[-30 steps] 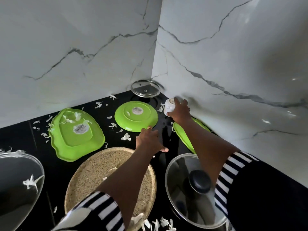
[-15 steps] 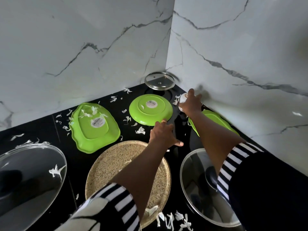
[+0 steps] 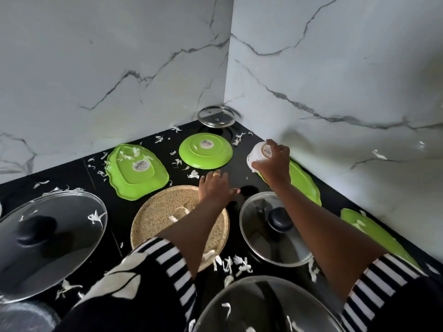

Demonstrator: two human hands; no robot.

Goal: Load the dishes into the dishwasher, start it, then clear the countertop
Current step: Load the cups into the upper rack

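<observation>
On a black countertop (image 3: pixel 69 173) strewn with white scraps, a domed glass lid (image 3: pixel 48 240) lies far left, beside an upturned green oblong dish (image 3: pixel 136 172). The left hand (image 3: pixel 217 188) rests flat, fingers straight and holding nothing, at the far rim of a speckled round tray (image 3: pixel 167 219), near an upturned green plate (image 3: pixel 205 150). The right hand (image 3: pixel 273 164) grips an inverted white bowl (image 3: pixel 257 155), fingers curled round it, over a green platter (image 3: pixel 304 183) by the right wall.
</observation>
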